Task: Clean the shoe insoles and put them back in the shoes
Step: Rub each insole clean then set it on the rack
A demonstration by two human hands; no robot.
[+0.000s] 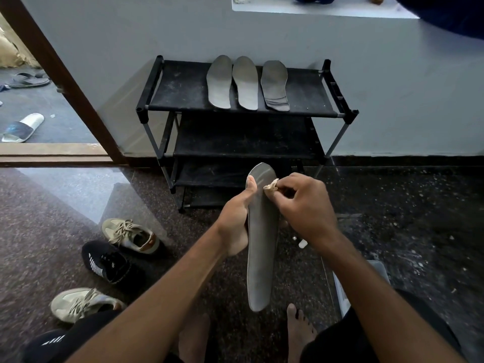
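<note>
Left hand grips grey insole — right hand pinches cloth against it

Grey insole, black rack

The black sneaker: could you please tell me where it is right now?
The black sneaker lies on the floor at the head view's lower left, between the far beige sneaker and the near beige sneaker.

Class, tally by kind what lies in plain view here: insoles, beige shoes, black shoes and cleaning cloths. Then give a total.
Insoles: 4
Beige shoes: 2
Black shoe: 1
Cloth: 1
Total: 8
</note>
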